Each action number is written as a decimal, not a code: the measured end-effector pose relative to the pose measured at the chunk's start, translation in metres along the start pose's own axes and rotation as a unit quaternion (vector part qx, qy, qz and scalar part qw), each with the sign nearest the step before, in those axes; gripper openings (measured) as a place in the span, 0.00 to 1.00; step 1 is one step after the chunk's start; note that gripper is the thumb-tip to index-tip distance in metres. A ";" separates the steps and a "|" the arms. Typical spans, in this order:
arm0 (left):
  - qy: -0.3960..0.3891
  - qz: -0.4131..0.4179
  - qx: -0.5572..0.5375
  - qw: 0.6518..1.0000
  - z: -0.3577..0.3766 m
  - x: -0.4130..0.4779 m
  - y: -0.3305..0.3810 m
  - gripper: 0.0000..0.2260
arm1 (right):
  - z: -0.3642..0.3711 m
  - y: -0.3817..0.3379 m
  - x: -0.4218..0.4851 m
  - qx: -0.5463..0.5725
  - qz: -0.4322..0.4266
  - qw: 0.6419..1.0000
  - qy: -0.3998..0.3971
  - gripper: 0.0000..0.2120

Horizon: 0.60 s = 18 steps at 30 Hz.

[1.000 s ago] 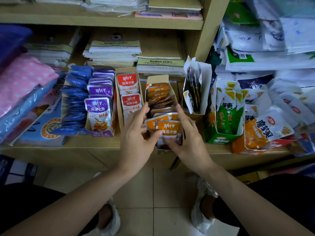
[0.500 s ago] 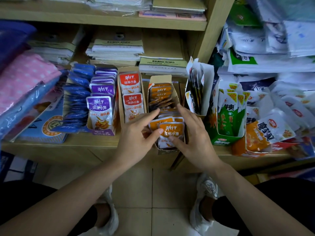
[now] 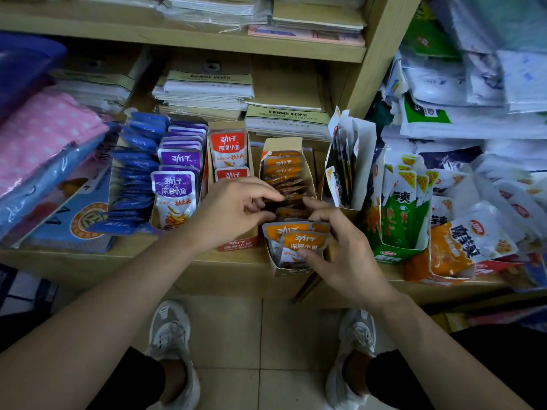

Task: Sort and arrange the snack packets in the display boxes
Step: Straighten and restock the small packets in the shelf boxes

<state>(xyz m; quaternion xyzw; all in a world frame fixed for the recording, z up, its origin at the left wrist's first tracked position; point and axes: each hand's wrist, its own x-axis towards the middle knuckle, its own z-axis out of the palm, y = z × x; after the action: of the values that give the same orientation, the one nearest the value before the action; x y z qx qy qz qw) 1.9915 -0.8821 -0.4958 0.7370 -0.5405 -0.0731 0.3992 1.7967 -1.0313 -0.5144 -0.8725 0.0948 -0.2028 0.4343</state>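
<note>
On the shelf [image 3: 133, 252], the box [image 3: 288, 271] runs front-to-back, orange packets [image 3: 303, 243] facing forward.

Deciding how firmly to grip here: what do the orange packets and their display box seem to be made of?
The orange packets look like thin, glossy plastic film: the printed faces catch the light and the edges look sealed flat. Their display box looks like matte paperboard: the raised back flap shows a plain brown inner face with cut, folded edges. The look alone leaves both open.
</note>
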 end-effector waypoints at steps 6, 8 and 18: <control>0.015 0.016 0.011 1.000 -0.005 0.016 -0.006 0.06 | -0.004 0.002 -0.004 -0.083 -0.049 0.995 0.032 0.20; 0.015 0.010 0.005 1.000 -0.006 0.018 -0.007 0.05 | -0.004 0.003 -0.004 -0.090 -0.054 0.994 0.040 0.20; -0.040 0.024 -0.011 0.999 -0.015 0.023 -0.014 0.09 | -0.006 0.001 -0.005 -0.034 0.006 0.999 0.020 0.21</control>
<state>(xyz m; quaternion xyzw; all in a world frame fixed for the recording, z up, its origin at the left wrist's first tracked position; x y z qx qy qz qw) 2.0195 -0.8923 -0.4875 0.7159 -0.5725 -0.0993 0.3872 1.7898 -1.0343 -0.5136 -0.8820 0.1155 -0.2142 0.4036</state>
